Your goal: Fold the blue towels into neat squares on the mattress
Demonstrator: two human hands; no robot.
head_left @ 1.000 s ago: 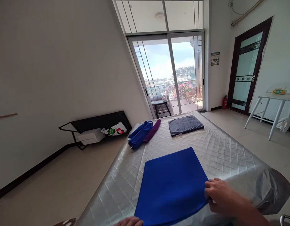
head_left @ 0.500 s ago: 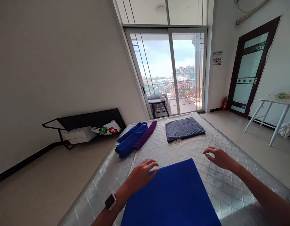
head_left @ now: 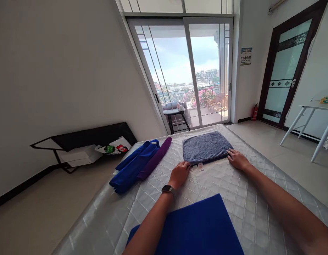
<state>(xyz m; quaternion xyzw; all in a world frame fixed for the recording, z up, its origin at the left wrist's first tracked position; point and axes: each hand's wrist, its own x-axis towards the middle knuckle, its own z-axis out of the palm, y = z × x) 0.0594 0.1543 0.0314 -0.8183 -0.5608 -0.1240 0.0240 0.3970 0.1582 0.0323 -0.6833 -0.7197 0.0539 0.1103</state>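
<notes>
On the quilted white mattress (head_left: 206, 184) lies a flat, fuzzy grey-blue cushion (head_left: 206, 147) with white tags on its near edge. My left hand (head_left: 180, 173), wearing a watch, has its fingers curled at the near left corner. At the near right corner, my right hand (head_left: 237, 159) grips the edge, its thumb side low against the mattress. Closer to me is a smooth, flat blue slab (head_left: 201, 226), partly covered by my left forearm. Folded blue fabric (head_left: 134, 166) and a purple piece (head_left: 155, 159) rest left of the cushion.
A black bench frame (head_left: 84, 136) lies along the left wall, holding a white box (head_left: 81, 156) and a printed bag (head_left: 114, 146). Beyond the mattress stand a stool (head_left: 174, 113) and sliding glass doors (head_left: 186, 71). A white table (head_left: 315, 105) is at the right.
Both hands have reached forward from around the blue slab to the near corners of the grey-blue cushion and taken hold there. The view has shifted slightly.
</notes>
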